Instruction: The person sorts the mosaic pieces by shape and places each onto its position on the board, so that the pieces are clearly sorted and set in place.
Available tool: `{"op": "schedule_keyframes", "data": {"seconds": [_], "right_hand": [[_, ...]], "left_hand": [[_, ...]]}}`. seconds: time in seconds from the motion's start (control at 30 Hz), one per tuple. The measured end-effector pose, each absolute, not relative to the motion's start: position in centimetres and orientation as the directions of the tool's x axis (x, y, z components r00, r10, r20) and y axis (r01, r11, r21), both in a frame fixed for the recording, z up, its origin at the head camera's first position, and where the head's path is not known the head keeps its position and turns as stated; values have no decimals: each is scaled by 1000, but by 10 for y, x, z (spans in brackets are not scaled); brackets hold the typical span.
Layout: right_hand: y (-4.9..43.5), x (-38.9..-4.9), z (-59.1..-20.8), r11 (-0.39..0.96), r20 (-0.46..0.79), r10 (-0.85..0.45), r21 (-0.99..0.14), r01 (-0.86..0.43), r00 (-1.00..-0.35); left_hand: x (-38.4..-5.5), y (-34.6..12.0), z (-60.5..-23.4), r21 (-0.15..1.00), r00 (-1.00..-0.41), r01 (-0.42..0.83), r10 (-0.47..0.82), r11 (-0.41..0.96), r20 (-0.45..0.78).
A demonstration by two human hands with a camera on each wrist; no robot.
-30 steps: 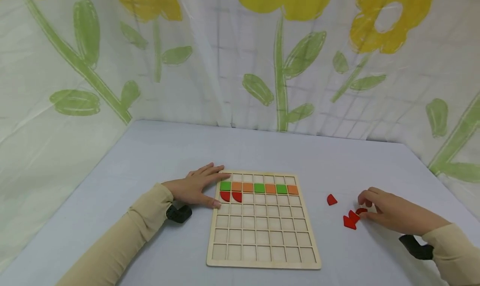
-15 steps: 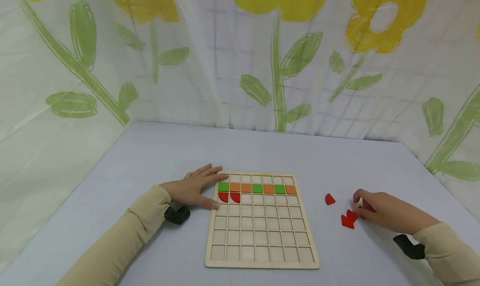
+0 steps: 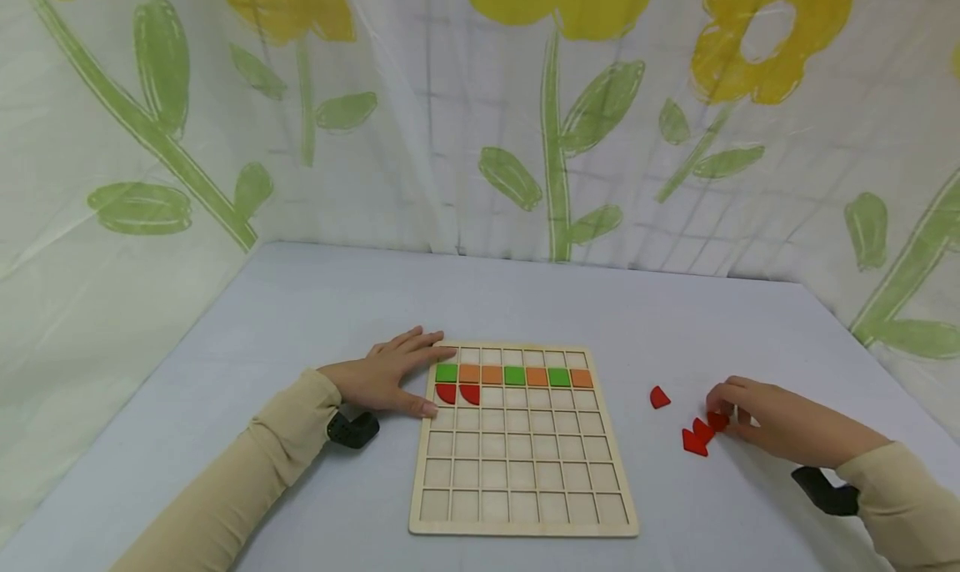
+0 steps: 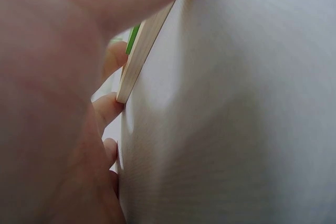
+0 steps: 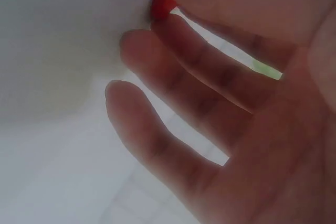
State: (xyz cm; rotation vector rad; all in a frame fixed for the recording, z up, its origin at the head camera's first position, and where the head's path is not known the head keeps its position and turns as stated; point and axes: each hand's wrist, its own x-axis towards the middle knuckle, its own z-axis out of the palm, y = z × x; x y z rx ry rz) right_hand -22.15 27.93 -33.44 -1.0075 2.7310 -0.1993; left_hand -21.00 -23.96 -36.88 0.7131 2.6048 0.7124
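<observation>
My left hand (image 3: 386, 378) rests on the upper left of a wooden grid board (image 3: 523, 529), thumb and fingers spread along its edge. The left wrist view shows the board's side edge (image 4: 140, 59) beside the fingers. My right hand (image 3: 780, 418) pinches a red quarter-circle piece (image 3: 717, 422) between thumb and fingertips, low over the table. In the right wrist view a bit of that red piece (image 5: 161, 4) shows between thumb and finger. Right by it lie a red piece (image 3: 702, 430) and a red pointed piece (image 3: 694, 443). A red quarter-circle (image 3: 659, 398) lies apart, nearer the board.
Green squares (image 3: 514, 376) and orange squares (image 3: 491, 375) fill the board's second row. Below them, two red quarter-circles (image 3: 469, 394) sit in the leftmost cells. A pale cloth covers the table (image 3: 360, 288); a flowered curtain (image 3: 420, 155) hangs behind.
The right hand's fingers have shifted over the red pieces, and the pinched one now shows more fully, turned up between thumb and fingers. My left hand stays on the board.
</observation>
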Motion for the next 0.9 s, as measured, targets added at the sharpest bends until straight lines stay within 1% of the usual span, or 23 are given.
{"op": "schedule_keyframes", "data": {"seconds": [0.2,0.37,0.43,0.6,0.7,0.8,0.9], "right_hand": [[276,-222,-334,785,-199,-616,-224,-577,-762],[275,-222,-334,776,-185,-627,-236,-585,-757],[275,-221,-333,791,-195,-607,-239,-563,-770],[268,-225,-321,831,-185,-553,-198,-520,-813],[248,-230,-311,822,-167,-567,-177,-541,-807],[215,-234,-303,807,-179,-589,-176,-563,-788],[181,-236,-303,757,-148,-652,-189,-626,-743]], "left_hand": [[-209,-240,-369,549,-814,375,549,747,-190],[-210,-240,-370,545,-814,373,546,751,-196],[-211,-240,-370,542,-814,372,546,754,-200],[-213,-239,-370,543,-812,375,549,752,-200],[-213,-239,-371,544,-813,367,544,755,-207],[-212,-240,-371,541,-815,356,536,762,-218],[-212,-241,-372,546,-815,366,543,754,-204]]}}
